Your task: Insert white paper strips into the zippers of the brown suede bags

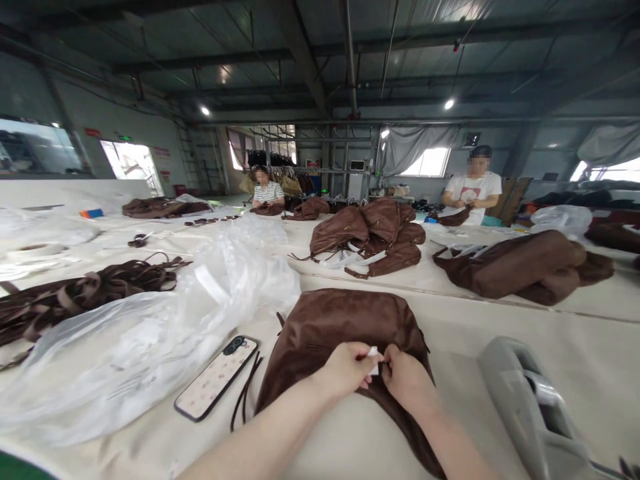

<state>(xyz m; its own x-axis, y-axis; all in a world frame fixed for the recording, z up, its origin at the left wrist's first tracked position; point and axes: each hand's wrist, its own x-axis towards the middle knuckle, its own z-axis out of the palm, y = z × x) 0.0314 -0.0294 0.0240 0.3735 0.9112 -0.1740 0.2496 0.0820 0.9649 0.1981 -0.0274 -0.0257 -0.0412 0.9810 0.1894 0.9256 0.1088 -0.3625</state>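
A brown bag point(345, 313) lies on the table right in front of me, its strap point(407, 427) running down towards my body. Over the bag's near edge, my left hand point(346, 367) is closed in a pinch on a small white tag point(373, 361). Close beside it, my right hand point(406, 379) is also closed, fingertips together at a small dark bit by the tag. What exactly the right fingers grip is too small and hidden to make out. Thin dark cords point(246, 393) hang from the bag's left side.
A phone point(216, 379) and clear plastic sheeting point(135, 347) lie left, with brown straps point(110, 287) behind. A grey tape dispenser point(530, 407) stands right. More brown bags point(370, 230) are piled ahead and at right point(530, 263). Two people work across the tables.
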